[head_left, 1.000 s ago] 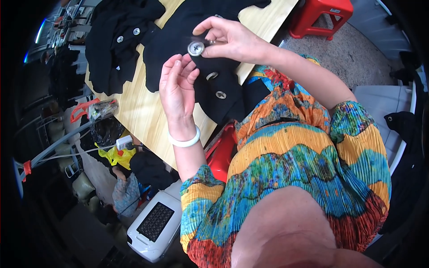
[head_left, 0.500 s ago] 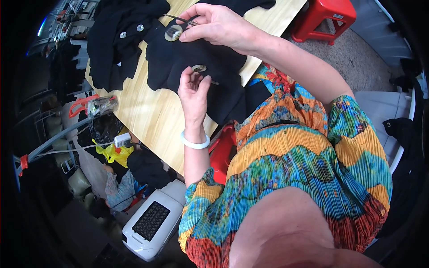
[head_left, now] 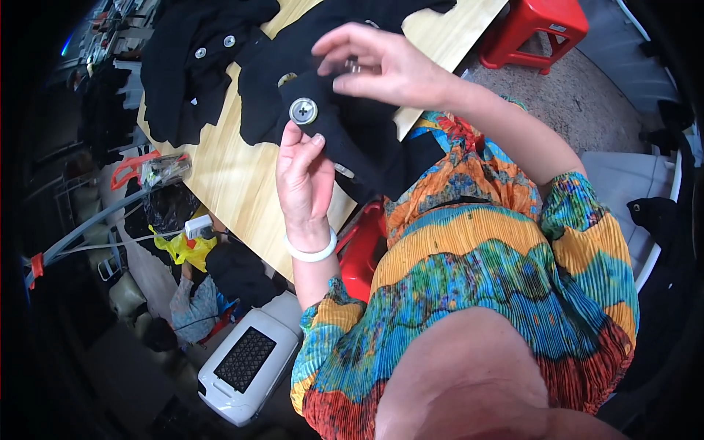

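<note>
No writing can be read. A small pale label (head_left: 558, 27) stands on the side of the red stool (head_left: 524, 18), near its upper edge; its print is too small to make out. A tiny white patch (head_left: 193, 101) shows on the black garment (head_left: 180, 77) at the bench's (head_left: 227, 180) left; whether it is a tag, I cannot tell.

Black cloth (head_left: 264, 117) — garments, probably — lies across the pale wooden table (head_left: 235, 192).

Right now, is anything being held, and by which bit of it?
The left grip seems to hold a big round button by its lower edge; blur hides whether the right grip holds anything.
</note>
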The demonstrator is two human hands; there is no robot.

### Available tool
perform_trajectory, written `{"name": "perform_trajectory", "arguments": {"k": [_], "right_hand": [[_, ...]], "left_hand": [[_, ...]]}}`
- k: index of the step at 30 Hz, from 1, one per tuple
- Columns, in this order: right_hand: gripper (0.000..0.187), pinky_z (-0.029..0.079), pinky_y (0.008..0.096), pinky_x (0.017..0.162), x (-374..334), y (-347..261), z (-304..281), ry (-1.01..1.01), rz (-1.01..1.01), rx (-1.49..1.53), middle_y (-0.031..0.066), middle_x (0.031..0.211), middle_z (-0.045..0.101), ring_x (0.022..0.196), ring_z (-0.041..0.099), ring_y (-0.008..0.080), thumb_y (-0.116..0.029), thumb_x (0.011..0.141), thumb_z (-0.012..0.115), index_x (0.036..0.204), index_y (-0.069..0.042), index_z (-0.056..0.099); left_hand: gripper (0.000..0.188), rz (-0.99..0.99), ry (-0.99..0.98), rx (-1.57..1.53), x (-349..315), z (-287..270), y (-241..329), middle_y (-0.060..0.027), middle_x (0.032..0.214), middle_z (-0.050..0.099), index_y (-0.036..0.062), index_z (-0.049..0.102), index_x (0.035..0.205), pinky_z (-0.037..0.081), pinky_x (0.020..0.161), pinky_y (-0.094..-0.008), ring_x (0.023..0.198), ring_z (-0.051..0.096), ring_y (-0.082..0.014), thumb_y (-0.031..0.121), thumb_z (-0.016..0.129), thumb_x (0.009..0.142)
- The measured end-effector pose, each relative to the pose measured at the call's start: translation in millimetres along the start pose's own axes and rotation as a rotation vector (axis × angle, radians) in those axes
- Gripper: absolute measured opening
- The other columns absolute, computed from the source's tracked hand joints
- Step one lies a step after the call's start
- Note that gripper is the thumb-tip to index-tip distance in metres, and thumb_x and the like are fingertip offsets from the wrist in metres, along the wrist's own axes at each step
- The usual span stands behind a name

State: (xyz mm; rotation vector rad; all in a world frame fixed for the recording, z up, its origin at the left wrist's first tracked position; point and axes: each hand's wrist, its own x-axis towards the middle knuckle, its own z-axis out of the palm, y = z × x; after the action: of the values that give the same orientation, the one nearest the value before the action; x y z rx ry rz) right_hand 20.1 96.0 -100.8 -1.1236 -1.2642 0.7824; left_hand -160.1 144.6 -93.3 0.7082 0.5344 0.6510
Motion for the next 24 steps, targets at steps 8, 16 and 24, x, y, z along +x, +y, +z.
{"name": "perform_trajectory", "arguments": {"k": [8, 16, 24], "right_hand": [[0.032, 0.048, 0.0236, 0.071, -11, -5, 10, -0.028, -0.068, -0.217, 0.0076, 0.085, 0.062, 0.082, 0.06, 0.0139, -0.002, 0.073, 0.063, 0.103, -0.003, 0.052], [0.027, 0.049, 0.0245, 0.061, -12, -8, 7, -0.019, -0.329, -0.493, 0.0081, 0.075, 0.059, 0.07, 0.062, 0.0168, 0.002, 0.069, 0.061, 0.095, -0.003, 0.054], [0.028, 0.048, 0.0255, 0.06, -8, -20, -8, 0.374, -0.284, -0.453, 0.0077, 0.074, 0.059, 0.067, 0.06, 0.0172, -0.017, 0.073, 0.065, 0.096, -0.006, 0.054]], "left_hand": [[0.018, -0.041, -0.08, 0.076, 5, 11, 6, -0.0049, 0.096, 0.056, 0.0024, 0.051, 0.103, 0.045, 0.078, -0.0275, 0.086, 0.053, -0.0104, 0.011, 0.047, 0.088], [0.015, -0.117, -0.097, 0.191, 6, -7, 7, -0.0035, 0.088, 0.058, 0.0025, 0.053, 0.099, 0.049, 0.072, -0.0247, 0.074, 0.056, -0.0086, 0.009, 0.048, 0.086], [0.024, 0.026, -0.174, 0.033, -2, -8, 2, -0.0088, 0.101, 0.057, 0.0038, 0.048, 0.11, 0.048, 0.08, -0.034, 0.092, 0.057, -0.0178, 0.007, 0.047, 0.086]]}}
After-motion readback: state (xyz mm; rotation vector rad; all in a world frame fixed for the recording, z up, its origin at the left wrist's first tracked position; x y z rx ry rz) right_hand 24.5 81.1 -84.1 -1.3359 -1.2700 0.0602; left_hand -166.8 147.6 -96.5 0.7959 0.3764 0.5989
